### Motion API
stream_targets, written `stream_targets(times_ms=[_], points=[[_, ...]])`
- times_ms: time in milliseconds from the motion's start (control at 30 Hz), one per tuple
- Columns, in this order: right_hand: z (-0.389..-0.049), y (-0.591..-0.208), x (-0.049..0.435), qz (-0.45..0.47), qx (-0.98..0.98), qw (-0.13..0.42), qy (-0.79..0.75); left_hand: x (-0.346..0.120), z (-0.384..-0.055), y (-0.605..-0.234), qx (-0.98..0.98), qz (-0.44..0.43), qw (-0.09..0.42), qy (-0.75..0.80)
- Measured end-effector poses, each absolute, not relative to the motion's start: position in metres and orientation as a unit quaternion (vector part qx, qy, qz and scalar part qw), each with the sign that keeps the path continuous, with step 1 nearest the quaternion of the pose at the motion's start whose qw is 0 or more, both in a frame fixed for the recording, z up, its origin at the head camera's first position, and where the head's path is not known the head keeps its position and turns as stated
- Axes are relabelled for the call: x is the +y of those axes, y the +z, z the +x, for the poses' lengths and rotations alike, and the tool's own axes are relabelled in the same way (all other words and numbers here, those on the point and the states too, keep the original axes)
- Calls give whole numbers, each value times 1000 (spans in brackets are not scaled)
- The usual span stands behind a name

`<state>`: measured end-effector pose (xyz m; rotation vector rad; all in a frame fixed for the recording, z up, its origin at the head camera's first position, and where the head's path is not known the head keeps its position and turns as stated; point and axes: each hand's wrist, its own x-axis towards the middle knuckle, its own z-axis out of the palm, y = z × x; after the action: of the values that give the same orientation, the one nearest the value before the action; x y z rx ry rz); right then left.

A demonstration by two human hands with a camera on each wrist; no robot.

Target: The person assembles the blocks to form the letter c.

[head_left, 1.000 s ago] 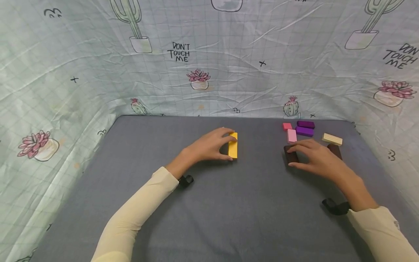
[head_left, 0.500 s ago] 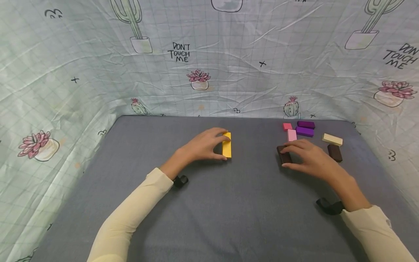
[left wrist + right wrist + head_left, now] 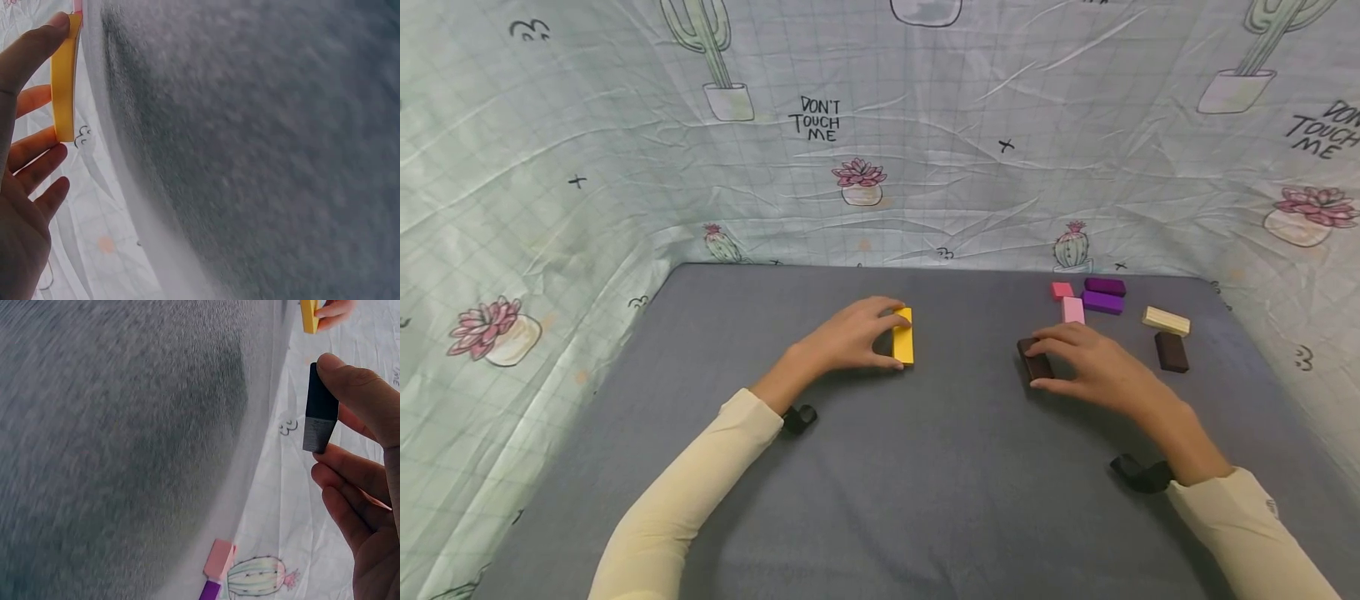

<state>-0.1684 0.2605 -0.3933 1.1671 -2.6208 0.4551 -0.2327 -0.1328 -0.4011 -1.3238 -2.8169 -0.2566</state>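
Note:
My left hand [image 3: 850, 337] pinches a yellow block [image 3: 903, 337] by its two ends, thumb at the near end and fingers at the far end. The left wrist view shows the same yellow block [image 3: 64, 81] between thumb and fingertips. To the right, my right hand [image 3: 1090, 362] grips a dark brown block [image 3: 1035, 360] in the same way. In the right wrist view this brown block [image 3: 320, 406] sits between the thumb and a fingertip, while the other fingers stay off it. A gap of grey cloth separates the two held blocks.
Behind my right hand lie a red block [image 3: 1062, 291], a pink block [image 3: 1073, 310] and two purple blocks [image 3: 1102, 302]. Farther right are a cream block [image 3: 1166, 321] and another dark brown block [image 3: 1172, 352]. A printed curtain [image 3: 947, 150] borders the grey table [image 3: 880, 483].
Both hands have slid left with their blocks, the yellow one and the brown one. The second brown block at the right, partly covered before, now shows fully.

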Motion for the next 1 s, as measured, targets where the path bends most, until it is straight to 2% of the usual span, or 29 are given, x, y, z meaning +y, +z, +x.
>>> stream_targets(times_ms=[233,500,767,1000], points=[[-172,-395,251,421,-885,120,161,-141,-234,-404,-904,-418,-5,-85],[-177,-392,235,437,-876,118,166,-152,-241,-408,-911,-384,-80,-124],[-180,-392,214,454,-868,94,179,-152,-243,-406,-910,-397,-63,-99],[-181,-391,199,469,-863,61,179,-152,-243,-408,-911,-399,-68,-85]])
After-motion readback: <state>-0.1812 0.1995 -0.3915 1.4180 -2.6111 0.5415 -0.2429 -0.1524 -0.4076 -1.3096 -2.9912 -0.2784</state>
